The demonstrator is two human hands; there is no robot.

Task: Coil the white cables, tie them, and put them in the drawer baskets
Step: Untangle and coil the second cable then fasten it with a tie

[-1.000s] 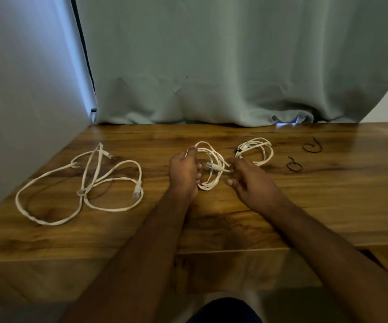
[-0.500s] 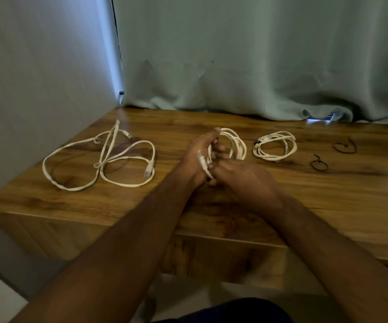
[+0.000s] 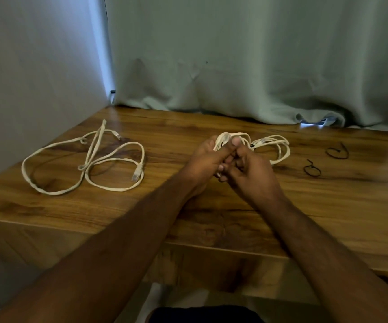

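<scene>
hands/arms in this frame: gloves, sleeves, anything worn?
Nothing worn. The left hand and right hand are bare, without gloves; no rings show. Both forearms are bare to the frame edge: no sleeves, watch or bands in view.

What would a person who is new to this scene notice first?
First the two hands in the middle: the left hand grips a coiled white cable and the right hand meets it from the right. Next, a loose cable sprawls on the left of the wooden table. Another coil lies just behind the hands, and two black ties lie to its right.
</scene>
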